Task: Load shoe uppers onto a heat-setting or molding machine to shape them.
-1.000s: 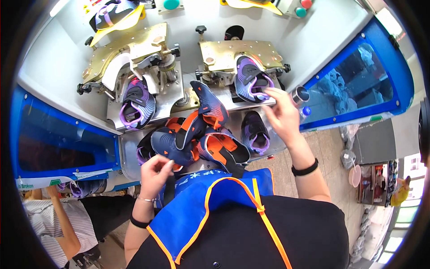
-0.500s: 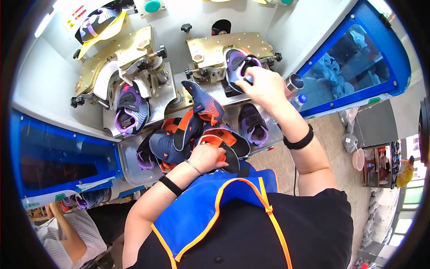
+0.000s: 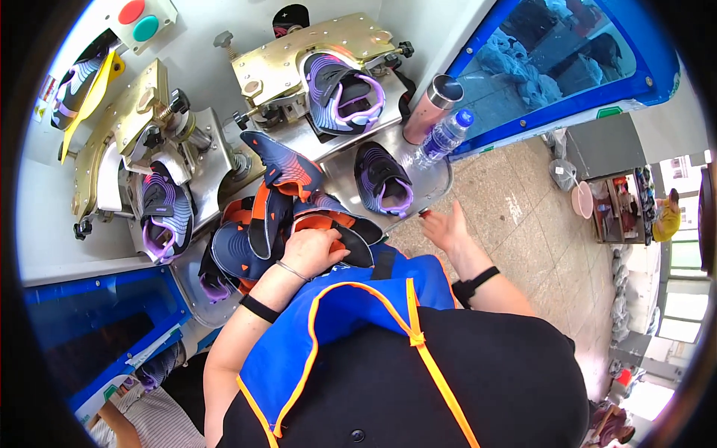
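Left hand (image 3: 317,250) closed on shoe pile (image 3: 276,224), gripping orange-navy upper. Right hand (image 3: 446,228) open, empty, right of pile, near lone shoe (image 3: 382,179). Uppers likely light, floppy, tangle-prone; best pinched at collar or heel edge.

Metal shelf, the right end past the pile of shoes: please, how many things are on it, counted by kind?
Dark shoe with purple trim: 1
Pink-brown metal flask: 1
Clear plastic bottle with blue cap: 1
Total: 3
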### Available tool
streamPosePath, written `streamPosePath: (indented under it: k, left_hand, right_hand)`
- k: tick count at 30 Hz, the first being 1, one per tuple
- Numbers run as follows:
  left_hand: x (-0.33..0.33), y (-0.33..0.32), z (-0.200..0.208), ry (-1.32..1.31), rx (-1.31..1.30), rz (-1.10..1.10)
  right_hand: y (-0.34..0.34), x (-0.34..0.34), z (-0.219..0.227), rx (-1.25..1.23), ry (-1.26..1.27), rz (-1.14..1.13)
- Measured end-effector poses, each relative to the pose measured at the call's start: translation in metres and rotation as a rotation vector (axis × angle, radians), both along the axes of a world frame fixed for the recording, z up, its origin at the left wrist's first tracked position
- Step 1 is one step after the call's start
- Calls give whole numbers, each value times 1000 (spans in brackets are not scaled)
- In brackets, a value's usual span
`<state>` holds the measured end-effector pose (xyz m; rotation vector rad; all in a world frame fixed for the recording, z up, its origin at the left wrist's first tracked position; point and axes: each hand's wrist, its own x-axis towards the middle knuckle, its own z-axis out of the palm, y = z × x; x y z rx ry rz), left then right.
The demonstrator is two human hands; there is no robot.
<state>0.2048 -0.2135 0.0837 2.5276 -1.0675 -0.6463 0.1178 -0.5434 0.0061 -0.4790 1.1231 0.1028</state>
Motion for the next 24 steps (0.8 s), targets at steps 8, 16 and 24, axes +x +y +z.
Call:
streamPosePath:
  k: [8, 16, 24]
  left_hand:
    - [-10, 4, 3, -148, -26, 26]
    - [-17, 9, 50, -282, -296, 55]
    - [-73, 98, 78, 33, -595, 446]
  right_hand:
    - [36, -9, 45, -868, -167, 262]
    - [96, 122, 183, -2191, -1032, 772]
    - [69, 115, 280, -1008, -973, 622]
